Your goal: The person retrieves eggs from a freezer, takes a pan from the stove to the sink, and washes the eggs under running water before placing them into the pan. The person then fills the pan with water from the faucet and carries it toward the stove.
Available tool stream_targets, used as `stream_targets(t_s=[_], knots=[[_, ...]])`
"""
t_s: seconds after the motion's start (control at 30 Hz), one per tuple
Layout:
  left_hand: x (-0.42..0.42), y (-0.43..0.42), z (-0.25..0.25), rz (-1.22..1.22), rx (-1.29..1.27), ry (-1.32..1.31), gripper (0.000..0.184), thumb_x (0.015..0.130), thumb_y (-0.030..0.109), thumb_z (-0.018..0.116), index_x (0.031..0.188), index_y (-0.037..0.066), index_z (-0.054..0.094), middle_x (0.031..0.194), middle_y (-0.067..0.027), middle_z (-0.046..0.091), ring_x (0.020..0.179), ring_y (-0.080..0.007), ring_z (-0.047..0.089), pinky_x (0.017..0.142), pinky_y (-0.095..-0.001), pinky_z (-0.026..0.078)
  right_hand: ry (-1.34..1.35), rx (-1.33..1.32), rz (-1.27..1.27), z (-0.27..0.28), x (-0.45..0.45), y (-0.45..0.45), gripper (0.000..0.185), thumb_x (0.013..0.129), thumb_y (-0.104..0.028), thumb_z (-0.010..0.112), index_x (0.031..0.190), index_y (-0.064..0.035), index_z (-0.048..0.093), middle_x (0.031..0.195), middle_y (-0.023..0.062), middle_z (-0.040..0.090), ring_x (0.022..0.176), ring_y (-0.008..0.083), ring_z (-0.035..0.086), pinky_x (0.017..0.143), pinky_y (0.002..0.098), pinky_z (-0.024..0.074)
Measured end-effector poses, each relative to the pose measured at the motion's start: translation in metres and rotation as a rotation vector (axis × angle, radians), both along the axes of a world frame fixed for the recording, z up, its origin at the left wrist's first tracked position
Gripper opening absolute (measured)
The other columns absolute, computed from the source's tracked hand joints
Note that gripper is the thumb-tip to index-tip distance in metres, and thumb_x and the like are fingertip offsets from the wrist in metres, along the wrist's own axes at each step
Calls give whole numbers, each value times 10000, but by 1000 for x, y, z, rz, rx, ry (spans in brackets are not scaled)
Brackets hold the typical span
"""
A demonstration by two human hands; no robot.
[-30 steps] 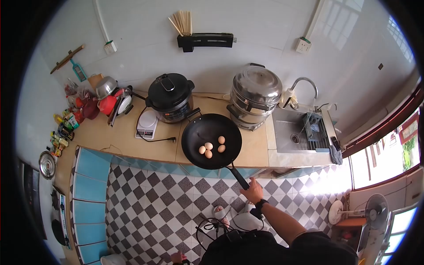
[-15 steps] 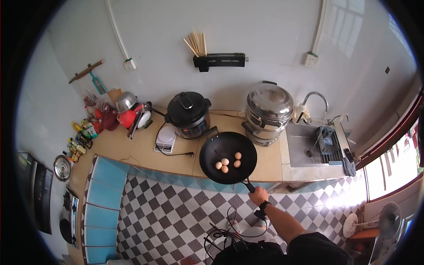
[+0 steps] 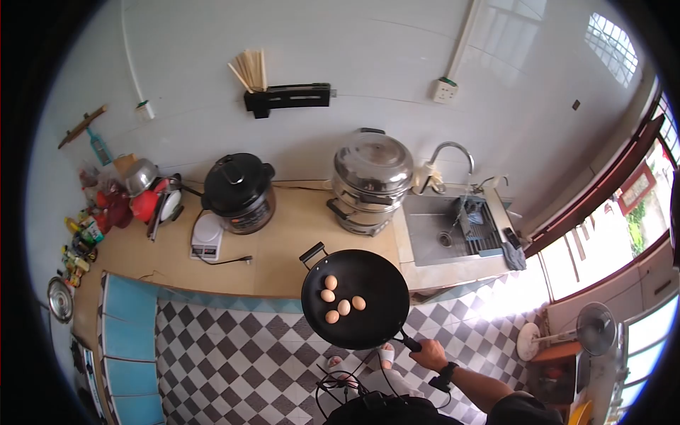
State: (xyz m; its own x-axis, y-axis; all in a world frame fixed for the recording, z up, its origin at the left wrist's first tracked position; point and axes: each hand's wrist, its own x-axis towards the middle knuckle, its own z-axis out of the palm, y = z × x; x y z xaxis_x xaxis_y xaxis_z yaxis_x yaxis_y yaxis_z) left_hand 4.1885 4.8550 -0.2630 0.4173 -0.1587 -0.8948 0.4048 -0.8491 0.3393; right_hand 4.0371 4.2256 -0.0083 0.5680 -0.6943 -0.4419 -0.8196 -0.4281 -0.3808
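Observation:
My right hand (image 3: 428, 355), with a black band at the wrist, is wrapped round the handle of a black wok (image 3: 368, 283). Several brown eggs (image 3: 344, 307) lie in the left part of the wok. The wok is in the air over the counter's front edge and the floor, its small loop handle towards the counter. Behind it on the counter (image 3: 283, 273) stand a steel steamer pot (image 3: 373, 166), a black pressure cooker (image 3: 237, 191) and a white kitchen scale (image 3: 206, 237). My left hand is out of view.
A sink (image 3: 425, 227) with a tap and a dish rack is at the right end of the counter. Red bowls and pans (image 3: 145, 205) and bottles stand at the left. A fan (image 3: 595, 329) is at the lower right. Cables hang near my waist.
My right hand has closed on the wok's handle. The wok has come off the counter towards me, and the eggs have shifted to its left side. My left hand has left the view.

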Motion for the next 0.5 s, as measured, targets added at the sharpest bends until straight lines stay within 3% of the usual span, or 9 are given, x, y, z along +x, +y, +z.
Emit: stream_targets(t_s=[0.1, 0.17, 0.23, 0.3, 0.43, 0.5], knots=[[45, -27, -19, -652, -154, -362, 218, 864, 331, 658, 894, 149, 775, 889, -141, 754, 882, -349, 715, 834, -431, 573, 20, 2, -90, 16, -46, 2, 346, 733, -358, 719, 841, -30, 741, 842, 236, 712, 851, 439, 693, 784, 518, 550], [68, -65, -29, -242, -172, -311, 188, 862, 277, 652, 859, 132, 772, 846, -119, 753, 819, -330, 717, 758, -433, 580, 50, -19, -136, 26, -72, 1, 350, 728, -359, 726, 840, -28, 741, 830, 234, 712, 841, 432, 695, 780, 512, 552], [96, -99, -46, -267, -121, -364, 277, 923, 240, 553, 813, 53, 726, 789, -140, 735, 768, -297, 703, 714, -438, 564, 73, -40, -183, 37, -94, -1, 354, 724, -360, 733, 839, -26, 741, 819, 232, 712, 831, 426, 697, 777, 506, 553], [124, -140, -21, 165, -153, -125, 328, 883, 250, 581, 660, 34, 687, 606, -106, 672, 488, -187, 631, 462, -364, 516, 60, -50, -267, 45, -113, -7, 360, 702, -341, 757, 804, 1, 713, 772, 236, 696, 781, 420, 696, 750, 490, 553], [148, -213, 20, 57, -183, -201, 330, 862, 241, 582, 616, 52, 693, 571, -99, 668, 498, -194, 647, 482, -358, 520, 76, -100, -378, 54, -138, -30, 345, 728, -356, 748, 829, -26, 736, 802, 228, 709, 816, 426, 692, 760, 503, 549], [157, -223, -2, -301, -244, -425, 366, 870, 256, 570, 587, 53, 683, 563, -103, 664, 512, -203, 665, 482, -358, 520, 70, -116, -414, 55, -146, -50, 342, 732, -352, 747, 831, -25, 735, 806, 228, 711, 818, 427, 692, 761, 502, 548]])
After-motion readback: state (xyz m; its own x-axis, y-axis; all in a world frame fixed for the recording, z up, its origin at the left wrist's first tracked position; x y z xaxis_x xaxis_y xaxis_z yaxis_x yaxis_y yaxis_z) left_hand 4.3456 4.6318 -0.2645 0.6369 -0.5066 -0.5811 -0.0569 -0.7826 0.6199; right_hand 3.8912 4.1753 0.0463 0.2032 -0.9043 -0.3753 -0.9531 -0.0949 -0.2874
